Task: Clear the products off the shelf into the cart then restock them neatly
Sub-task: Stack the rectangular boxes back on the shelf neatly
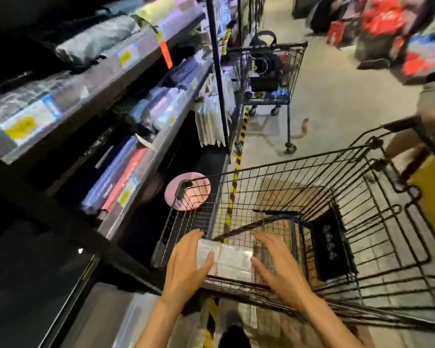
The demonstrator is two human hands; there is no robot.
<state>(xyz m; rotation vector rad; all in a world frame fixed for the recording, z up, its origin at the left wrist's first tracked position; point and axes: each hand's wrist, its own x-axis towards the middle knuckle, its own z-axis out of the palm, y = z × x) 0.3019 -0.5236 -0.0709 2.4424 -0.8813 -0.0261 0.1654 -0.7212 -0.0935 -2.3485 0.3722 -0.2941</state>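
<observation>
Store shelving runs along my left, stacked with wrapped goods, and a wire cart is parked close beside it so items travel a short way. I have my left hand and right hand over the cart's near end, both spread flat and gripping nothing, flanking the pale packets lying in the basket. I judge they number two or three; blur hides the seams. One black box sits deeper in. A second cart stands up the aisle.
</observation>
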